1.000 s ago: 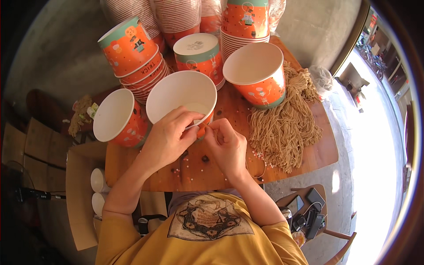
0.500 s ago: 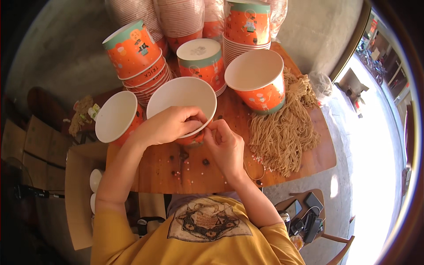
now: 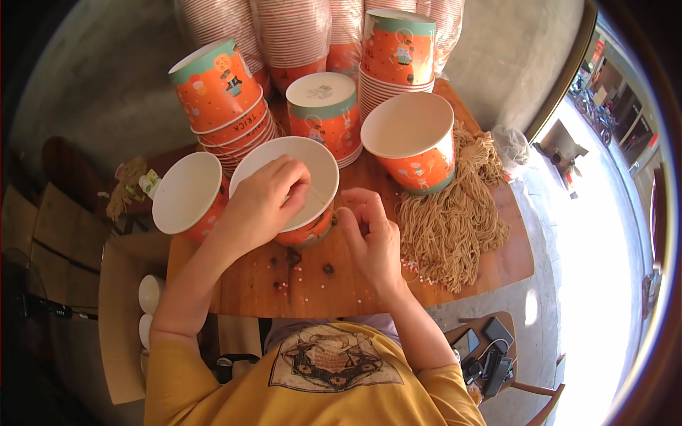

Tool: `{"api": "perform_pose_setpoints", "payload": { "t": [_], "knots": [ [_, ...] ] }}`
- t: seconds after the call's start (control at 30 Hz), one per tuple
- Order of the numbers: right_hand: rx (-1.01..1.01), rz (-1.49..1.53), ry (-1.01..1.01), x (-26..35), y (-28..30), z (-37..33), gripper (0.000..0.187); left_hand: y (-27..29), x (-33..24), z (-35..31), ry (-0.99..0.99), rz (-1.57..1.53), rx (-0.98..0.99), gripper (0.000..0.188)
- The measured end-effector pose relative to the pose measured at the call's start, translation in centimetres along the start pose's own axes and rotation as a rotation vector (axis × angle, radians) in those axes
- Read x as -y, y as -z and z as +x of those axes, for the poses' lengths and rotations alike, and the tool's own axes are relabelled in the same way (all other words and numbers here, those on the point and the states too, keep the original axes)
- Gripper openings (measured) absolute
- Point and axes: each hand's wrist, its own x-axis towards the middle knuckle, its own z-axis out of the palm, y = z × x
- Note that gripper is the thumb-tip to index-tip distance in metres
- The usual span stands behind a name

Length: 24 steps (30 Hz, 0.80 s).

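A paper bucket (image 3: 312, 155), orange outside and white inside, stands with its mouth up in front of me. My left hand (image 3: 268, 199) is over its mouth, fingertips pinched inside on a thin string (image 3: 321, 199). The string runs toward the bucket's right rim. Just outside that rim, my right hand (image 3: 371, 238) is closed, thumb and fingers curled together; what they hold, if anything, I cannot make out. A thick bundle of tan strings (image 3: 455, 220) lies on the wooden table right of my right hand.
Open buckets stand at left (image 3: 187, 192) and right (image 3: 408, 124). Upturned bucket stacks (image 3: 213, 85) and plastic-wrapped stacks (image 3: 295, 32) line the back. Small pale beads (image 3: 298, 270) dot the table (image 3: 241, 284). A carton (image 3: 117, 319) sits low left; a chair (image 3: 515, 337) with phones is low right.
My left hand has lifted from the bucket's rim and moved left, drawing the string across the inside. My right hand has shifted slightly right, away from the rim.
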Motion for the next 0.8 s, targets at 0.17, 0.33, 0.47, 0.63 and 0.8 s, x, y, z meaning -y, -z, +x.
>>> {"api": "perform_pose_setpoints", "payload": {
  "t": [0.17, 0.33, 0.47, 0.63, 0.8],
  "knots": [
    [0.205, -0.01, -0.098, -0.3, -0.2, 1.7, 0.015, 0.0, 0.1, 0.4, -0.038, -0.206, 0.062, 0.014],
    [0.201, 0.482, -0.198, -1.8, -1.2, 1.9, 0.01, -0.8, 0.1, 0.6, 0.443, -0.912, 0.338, 0.036],
    [0.214, 0.661, -0.408, 0.4, -0.6, 2.4, 0.006, -1.3, 0.6, 0.6, 0.57, -1.088, 0.33, 0.036],
    [0.454, 1.32, -0.693, -1.1, 1.1, 2.8, 0.005, -1.8, 1.3, 0.4, 0.54, -1.075, 0.424, 0.017],
    [0.369, 1.345, -0.695, -1.2, 3.0, 4.1, 0.006, -2.0, 1.1, 0.0, 0.493, -1.001, 0.425, 0.012]
  ]
}}
